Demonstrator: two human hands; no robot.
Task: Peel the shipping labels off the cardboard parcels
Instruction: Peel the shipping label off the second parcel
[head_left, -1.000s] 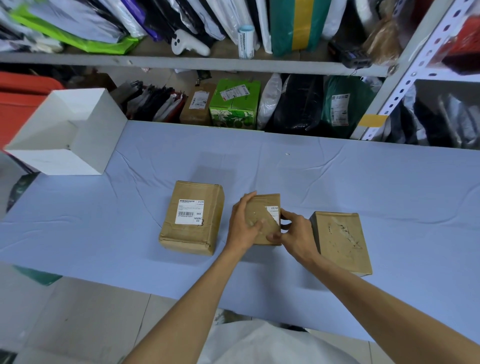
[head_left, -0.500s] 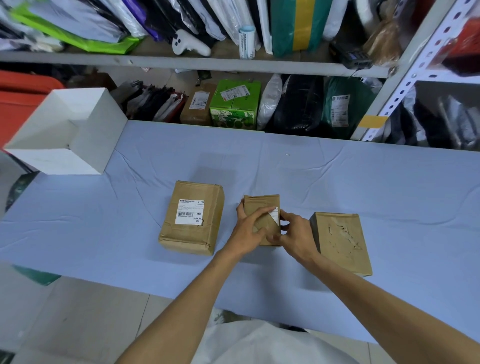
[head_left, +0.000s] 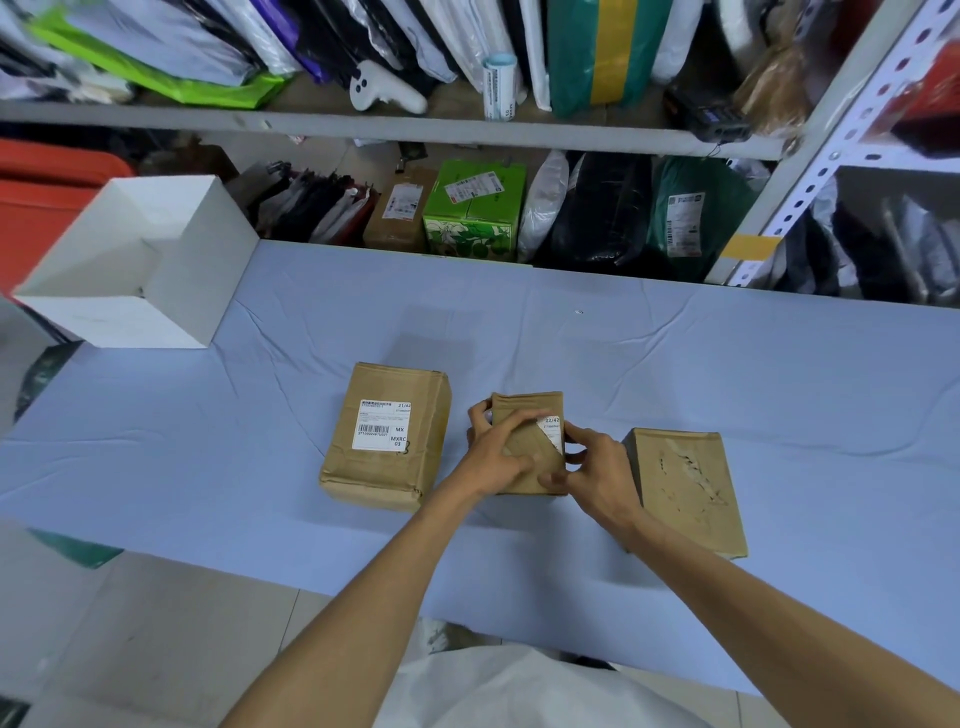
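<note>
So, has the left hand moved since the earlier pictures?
Yes: the left hand has stretched its fingers rightward across the middle parcel, away from the large parcel, up to the label.

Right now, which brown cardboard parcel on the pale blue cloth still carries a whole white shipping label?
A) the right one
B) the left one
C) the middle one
B: the left parcel shows a complete white label with a barcode; the middle parcel keeps only a scrap, the right parcel only torn traces.
</note>
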